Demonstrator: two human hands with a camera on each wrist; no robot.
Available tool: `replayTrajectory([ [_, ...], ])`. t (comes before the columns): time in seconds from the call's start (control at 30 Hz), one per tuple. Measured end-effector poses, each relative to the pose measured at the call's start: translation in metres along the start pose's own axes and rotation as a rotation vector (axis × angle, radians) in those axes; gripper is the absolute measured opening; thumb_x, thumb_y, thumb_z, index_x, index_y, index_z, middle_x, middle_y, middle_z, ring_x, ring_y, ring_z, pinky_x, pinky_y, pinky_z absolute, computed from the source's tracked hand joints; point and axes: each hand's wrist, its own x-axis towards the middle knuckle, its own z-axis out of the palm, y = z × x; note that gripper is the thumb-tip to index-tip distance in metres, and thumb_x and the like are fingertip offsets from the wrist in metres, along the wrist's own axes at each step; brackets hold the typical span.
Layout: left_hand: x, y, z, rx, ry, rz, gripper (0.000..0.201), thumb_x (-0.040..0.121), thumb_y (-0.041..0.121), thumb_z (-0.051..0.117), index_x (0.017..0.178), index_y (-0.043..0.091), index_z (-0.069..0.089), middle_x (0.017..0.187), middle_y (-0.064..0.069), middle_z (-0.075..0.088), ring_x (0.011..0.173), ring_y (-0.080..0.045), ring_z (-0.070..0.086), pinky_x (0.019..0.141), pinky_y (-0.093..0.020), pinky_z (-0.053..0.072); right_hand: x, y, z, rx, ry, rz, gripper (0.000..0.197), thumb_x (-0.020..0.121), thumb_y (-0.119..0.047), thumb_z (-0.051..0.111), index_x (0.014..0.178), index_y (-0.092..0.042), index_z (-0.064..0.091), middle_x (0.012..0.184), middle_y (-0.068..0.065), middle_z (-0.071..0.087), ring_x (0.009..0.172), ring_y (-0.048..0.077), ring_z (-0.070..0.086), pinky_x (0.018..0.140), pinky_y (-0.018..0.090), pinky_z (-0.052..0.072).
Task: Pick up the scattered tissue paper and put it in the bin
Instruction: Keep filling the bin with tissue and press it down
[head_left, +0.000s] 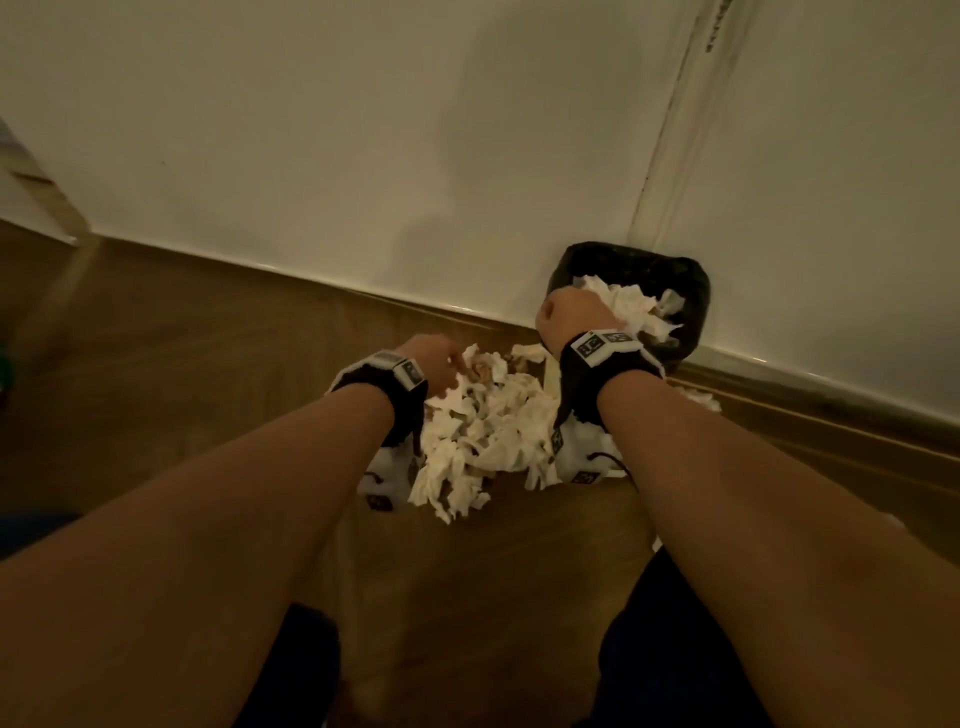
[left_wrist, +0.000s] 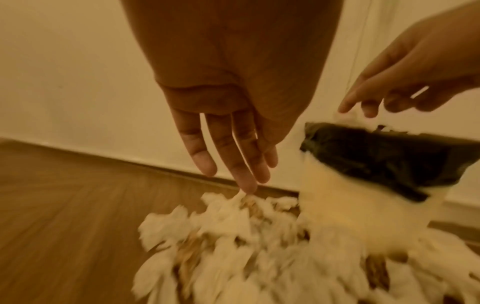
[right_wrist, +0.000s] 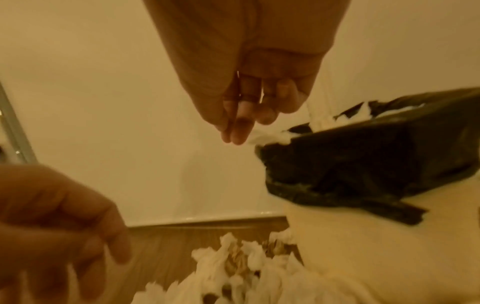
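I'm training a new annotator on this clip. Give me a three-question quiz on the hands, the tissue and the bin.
1. True or false: the bin already has tissue in it.
2. Which hand is over the bin? A) left hand B) right hand
3. Fill in: the tissue pile lies on the ___.

Key: 1 true; 2 B; 3 floor.
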Motion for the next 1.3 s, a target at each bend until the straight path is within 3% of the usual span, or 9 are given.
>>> replayTrajectory([
  [0.17,-0.012,-0.061,0.045,0.109,-0.099,-0.13,0.023,0.091,0.015,0.055,0.112,0.017,0.066,0.119,-0.006,0.063,0.105,-0.021,0.06,0.079,-0.025,0.045,-0.005,-0.021,0.049,0.067,-0.178,0.024,0.023,0.093,-0.018,0.048,0.093,-0.005,0.067,0.095,0.014,0.066,0.088,0.029,0.064,0.077,0.033,0.053],
  [0.3,-0.016,-0.075,0.082,0.091,-0.101,-0.144,0.024,0.091,0.018,0.052,0.113,0.017,0.062,0.119,-0.005,0.061,0.106,-0.022,0.057,0.08,-0.028,0.045,-0.014,-0.019,0.089,0.039,-0.335,0.088,0.027,0.095,-0.02,0.044,0.072,-0.01,0.054,0.076,0.007,0.052,0.076,0.026,0.052,0.068,0.028,0.041],
  [0.67,-0.008,-0.069,0.18,-0.103,0.002,-0.34,0.081,0.071,0.058,0.067,0.132,0.023,0.027,0.138,-0.01,0.025,0.122,-0.039,0.036,0.096,-0.049,0.041,-0.062,0.035,0.176,0.054,-0.495,0.273,0.023,0.093,-0.017,0.049,0.101,-0.005,0.067,0.099,0.012,0.064,0.087,0.028,0.059,0.069,0.029,0.044],
  [0.8,0.002,-0.068,0.198,-0.22,0.033,-0.488,0.106,0.06,0.071,0.065,0.141,0.025,0.014,0.139,-0.009,0.021,0.125,-0.039,0.029,0.097,-0.05,0.037,-0.061,0.035,0.182,0.038,-0.43,0.291,0.031,0.094,-0.021,0.046,0.065,-0.013,0.05,0.065,0.003,0.044,0.061,0.02,0.046,0.065,0.028,0.039],
  [0.87,0.009,-0.064,0.203,-0.201,0.016,-0.524,0.112,0.062,0.073,0.062,0.145,0.021,0.008,0.144,-0.009,0.017,0.129,-0.038,0.026,0.1,-0.049,0.034,-0.058,0.033,0.187,0.047,-0.406,0.301,0.037,0.095,-0.022,0.044,0.059,-0.015,0.042,0.061,0.002,0.039,0.063,0.022,0.044,0.065,0.029,0.038],
  [0.97,0.011,-0.06,0.206,-0.236,0.036,-0.595,0.104,0.072,0.065,0.061,0.147,0.017,0.008,0.145,-0.011,0.019,0.13,-0.037,0.028,0.1,-0.046,0.035,-0.058,0.029,0.191,0.088,-0.393,0.315,0.027,0.094,-0.023,0.046,0.08,-0.005,0.06,0.08,0.011,0.057,0.076,0.027,0.055,0.065,0.029,0.041],
  [1.07,0.011,-0.067,0.205,-0.377,0.064,-0.601,0.066,0.086,0.044,0.058,0.136,0.01,0.031,0.135,-0.015,0.035,0.12,-0.037,0.043,0.095,-0.045,0.042,-0.058,0.027,0.196,0.094,-0.36,0.312,0.026,0.095,-0.02,0.045,0.095,-0.002,0.063,0.102,0.016,0.064,0.092,0.03,0.06,0.068,0.03,0.043],
  [1.13,0.008,-0.076,0.202,-0.462,0.109,-0.559,0.047,0.09,0.03,0.053,0.129,0.007,0.04,0.13,-0.017,0.043,0.114,-0.036,0.049,0.093,-0.046,0.047,-0.058,0.026,0.198,0.108,-0.314,0.33,0.025,0.095,-0.017,0.043,0.105,-0.003,0.06,0.112,0.016,0.061,0.103,0.031,0.058,0.078,0.034,0.047],
  [1.3,-0.006,-0.094,0.198,-0.471,0.284,-0.478,0.046,0.091,0.021,0.051,0.135,0.01,0.041,0.123,-0.019,0.049,0.111,-0.035,0.05,0.085,-0.035,0.043,-0.057,0.022,0.2,0.144,-0.168,0.297,0.028,0.09,-0.012,0.049,0.118,-0.014,0.048,0.129,0.013,0.039,0.118,0.034,0.043,0.093,0.041,0.042],
])
